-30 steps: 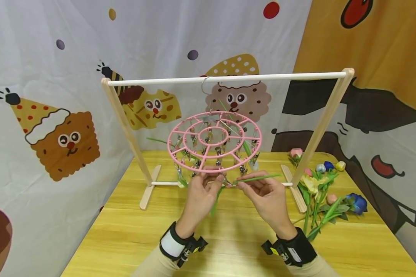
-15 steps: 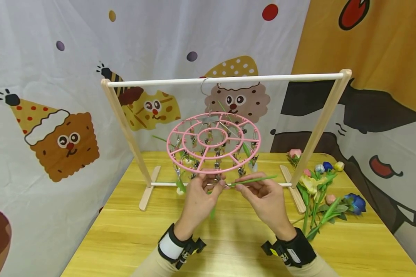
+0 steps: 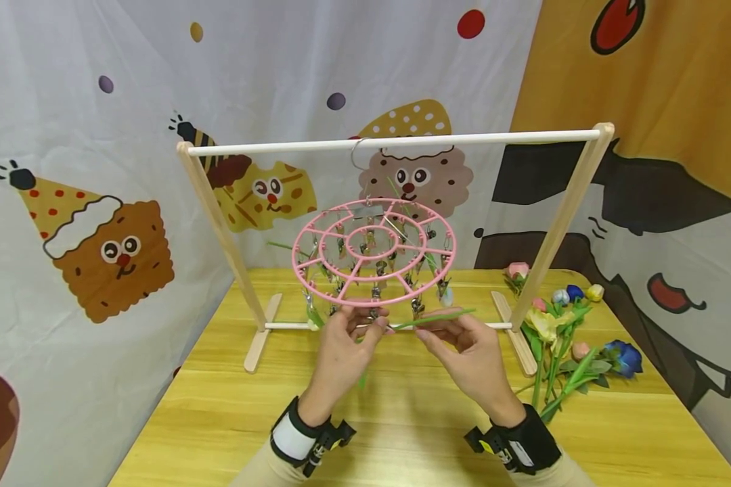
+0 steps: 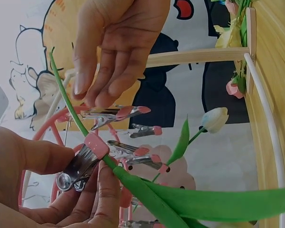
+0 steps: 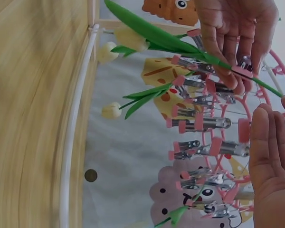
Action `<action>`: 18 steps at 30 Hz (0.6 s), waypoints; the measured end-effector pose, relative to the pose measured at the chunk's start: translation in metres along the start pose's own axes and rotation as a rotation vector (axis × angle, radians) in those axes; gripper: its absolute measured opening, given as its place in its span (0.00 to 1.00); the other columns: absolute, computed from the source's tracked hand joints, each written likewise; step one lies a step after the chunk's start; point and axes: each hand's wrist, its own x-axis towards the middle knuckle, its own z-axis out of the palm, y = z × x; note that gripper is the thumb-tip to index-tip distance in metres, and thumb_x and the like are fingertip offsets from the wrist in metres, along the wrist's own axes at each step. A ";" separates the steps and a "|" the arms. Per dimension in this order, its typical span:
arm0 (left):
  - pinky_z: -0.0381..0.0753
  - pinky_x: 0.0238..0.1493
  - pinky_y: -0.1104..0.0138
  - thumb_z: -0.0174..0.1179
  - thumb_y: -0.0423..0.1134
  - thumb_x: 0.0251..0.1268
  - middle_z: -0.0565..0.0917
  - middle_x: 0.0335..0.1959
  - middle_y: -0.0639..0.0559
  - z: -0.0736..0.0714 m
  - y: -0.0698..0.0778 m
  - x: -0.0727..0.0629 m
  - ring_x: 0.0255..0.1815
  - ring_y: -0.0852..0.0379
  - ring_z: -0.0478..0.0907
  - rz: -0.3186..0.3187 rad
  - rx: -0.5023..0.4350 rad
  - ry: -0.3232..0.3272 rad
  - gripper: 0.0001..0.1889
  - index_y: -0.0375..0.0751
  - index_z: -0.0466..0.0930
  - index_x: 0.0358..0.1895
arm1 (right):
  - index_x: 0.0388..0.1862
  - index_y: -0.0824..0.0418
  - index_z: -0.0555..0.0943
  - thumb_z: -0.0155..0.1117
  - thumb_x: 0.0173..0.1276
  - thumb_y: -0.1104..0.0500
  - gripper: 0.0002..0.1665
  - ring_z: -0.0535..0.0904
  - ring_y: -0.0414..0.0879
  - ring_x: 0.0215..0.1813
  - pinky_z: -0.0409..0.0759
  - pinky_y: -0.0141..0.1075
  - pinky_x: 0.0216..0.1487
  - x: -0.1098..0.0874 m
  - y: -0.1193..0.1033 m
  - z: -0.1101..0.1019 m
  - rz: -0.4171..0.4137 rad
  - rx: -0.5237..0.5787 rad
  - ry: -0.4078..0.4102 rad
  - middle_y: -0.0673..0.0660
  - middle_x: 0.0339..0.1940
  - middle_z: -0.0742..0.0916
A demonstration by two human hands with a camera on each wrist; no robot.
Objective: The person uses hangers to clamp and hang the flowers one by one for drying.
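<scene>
My left hand (image 3: 344, 352) pinches a metal clip (image 4: 80, 166) with pink tips, below the near rim of the round pink hanger (image 3: 374, 304). Between those tips runs the green stem (image 4: 69, 102) of an artificial flower, its long leaf (image 4: 228, 203) spreading away on the other side. The flower's head cannot be told for sure. Beside the free stem end is my right hand (image 3: 472, 358), its fingers loosely extended with a gap to the thumb. White tulips (image 4: 214, 119) hang from other clips, heads downward.
A wooden rack with a white top bar (image 3: 280, 145) carries the hanger by its hook. Several artificial flowers, including a blue one (image 3: 624, 358) and a yellow one (image 3: 547, 325), lie on the right side of the wooden table (image 3: 414, 433). A patterned curtain (image 3: 268, 67) hangs behind.
My left hand has shifted slightly left with the clip and stem. The gap between my hands has widened. The hanger has turned a little.
</scene>
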 end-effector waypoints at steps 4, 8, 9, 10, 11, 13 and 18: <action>0.98 0.58 0.64 0.71 0.30 0.84 0.94 0.57 0.39 -0.004 -0.001 0.000 0.48 0.51 0.97 0.002 0.004 0.009 0.13 0.37 0.87 0.64 | 0.60 0.67 0.90 0.75 0.73 0.81 0.21 0.96 0.38 0.55 0.96 0.32 0.56 -0.004 0.002 -0.006 0.025 -0.057 -0.003 0.68 0.53 0.95; 0.98 0.59 0.61 0.72 0.30 0.83 0.94 0.58 0.39 -0.008 -0.002 0.000 0.48 0.51 0.96 0.016 0.015 0.015 0.12 0.39 0.87 0.63 | 0.60 0.67 0.90 0.76 0.73 0.81 0.21 0.95 0.37 0.54 0.96 0.32 0.56 -0.009 0.003 -0.013 0.056 -0.089 0.002 0.68 0.54 0.95; 0.98 0.59 0.61 0.72 0.30 0.83 0.94 0.58 0.39 -0.009 -0.002 0.000 0.49 0.50 0.96 0.016 0.015 0.016 0.13 0.39 0.87 0.64 | 0.60 0.67 0.90 0.76 0.73 0.81 0.20 0.95 0.37 0.54 0.96 0.32 0.56 -0.010 0.003 -0.015 0.063 -0.091 0.003 0.68 0.54 0.95; 0.98 0.59 0.62 0.72 0.30 0.83 0.93 0.59 0.39 -0.010 -0.002 0.000 0.51 0.50 0.96 0.018 0.016 0.017 0.13 0.40 0.87 0.64 | 0.59 0.67 0.90 0.76 0.74 0.80 0.20 0.95 0.37 0.54 0.96 0.31 0.56 -0.011 0.003 -0.016 0.065 -0.097 0.003 0.67 0.54 0.95; 0.98 0.59 0.63 0.72 0.30 0.83 0.93 0.59 0.38 -0.012 -0.002 0.000 0.51 0.48 0.96 0.020 0.015 0.015 0.14 0.40 0.87 0.64 | 0.59 0.67 0.90 0.76 0.74 0.80 0.20 0.95 0.37 0.54 0.96 0.31 0.57 -0.011 0.004 -0.018 0.068 -0.102 0.003 0.66 0.54 0.95; 0.98 0.59 0.64 0.72 0.29 0.83 0.93 0.60 0.37 -0.014 -0.003 -0.001 0.52 0.47 0.96 0.019 0.012 0.015 0.14 0.40 0.87 0.65 | 0.59 0.66 0.90 0.76 0.74 0.80 0.20 0.96 0.37 0.53 0.96 0.31 0.58 -0.013 0.005 -0.022 0.068 -0.110 0.001 0.66 0.54 0.95; 0.98 0.59 0.65 0.72 0.28 0.83 0.92 0.61 0.34 -0.019 -0.005 -0.002 0.55 0.41 0.95 0.015 -0.008 0.013 0.16 0.37 0.85 0.66 | 0.62 0.66 0.90 0.76 0.73 0.81 0.22 0.95 0.37 0.55 0.95 0.30 0.60 -0.016 0.008 -0.032 0.057 -0.133 -0.005 0.69 0.54 0.94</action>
